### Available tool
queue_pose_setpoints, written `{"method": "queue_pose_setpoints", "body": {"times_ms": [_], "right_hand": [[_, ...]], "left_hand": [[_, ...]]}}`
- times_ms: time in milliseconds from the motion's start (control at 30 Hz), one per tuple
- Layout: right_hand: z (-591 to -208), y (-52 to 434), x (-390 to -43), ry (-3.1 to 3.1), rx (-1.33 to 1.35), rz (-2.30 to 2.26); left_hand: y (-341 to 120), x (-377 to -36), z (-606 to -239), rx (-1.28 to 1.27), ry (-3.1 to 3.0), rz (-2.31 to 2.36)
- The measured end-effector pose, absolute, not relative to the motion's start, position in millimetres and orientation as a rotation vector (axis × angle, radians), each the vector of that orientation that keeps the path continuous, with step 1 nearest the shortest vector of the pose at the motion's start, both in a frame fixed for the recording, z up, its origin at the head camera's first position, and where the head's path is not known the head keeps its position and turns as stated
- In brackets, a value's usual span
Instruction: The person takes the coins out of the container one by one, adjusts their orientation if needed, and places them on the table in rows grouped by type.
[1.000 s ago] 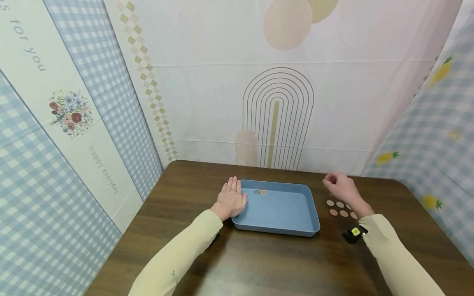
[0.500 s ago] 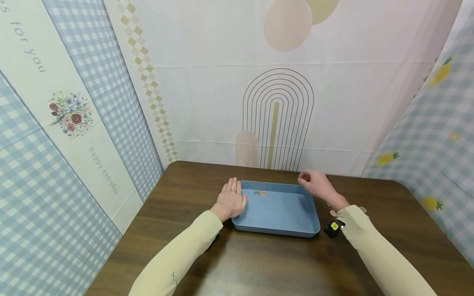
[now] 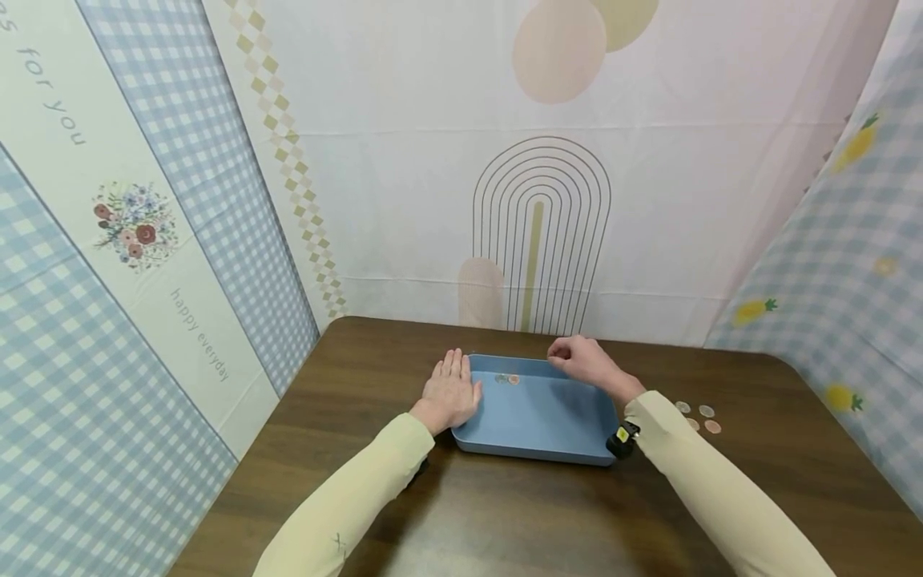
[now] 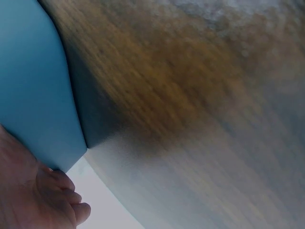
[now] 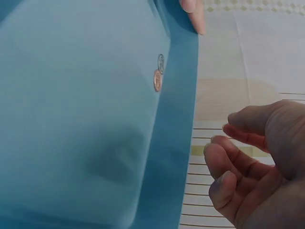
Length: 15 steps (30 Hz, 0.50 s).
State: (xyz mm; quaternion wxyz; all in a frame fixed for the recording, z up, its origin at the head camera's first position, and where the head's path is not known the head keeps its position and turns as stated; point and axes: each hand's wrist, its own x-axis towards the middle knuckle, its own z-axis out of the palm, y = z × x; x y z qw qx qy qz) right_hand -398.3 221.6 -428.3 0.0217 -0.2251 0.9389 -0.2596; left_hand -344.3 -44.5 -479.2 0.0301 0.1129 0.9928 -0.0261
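Observation:
A shallow blue tray (image 3: 537, 457) lies on the dark wood table (image 3: 505, 521). Two small coins (image 3: 507, 378), one silver and one copper, sit by its far rim; the right wrist view shows the coins (image 5: 157, 74) against the tray (image 5: 71, 119) wall. My left hand (image 3: 450, 389) lies flat on the table, fingers straight, touching the tray's left edge. My right hand (image 3: 580, 359) hovers over the tray's far right part with fingers curled toward the thumb. In the right wrist view no coin shows in the right hand (image 5: 257, 157).
Several loose coins (image 3: 698, 417) lie on the table right of the tray, partly behind my right sleeve. A black device (image 3: 620, 437) sits on my right wrist. Patterned cloth walls close in the table at the back and both sides.
My right hand has travelled left from above the loose coins to over the tray, fingers still curled. The left hand and the tray have stayed put.

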Motion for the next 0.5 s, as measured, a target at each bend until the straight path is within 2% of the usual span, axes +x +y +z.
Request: {"method": "queue_pose_setpoints", "body": {"times_ms": [500], "right_hand": [[-455, 197, -422, 2.638, -0.656, -0.857]], "left_hand": [[-41, -347, -479, 0.315, 3.04, -0.042]]}}
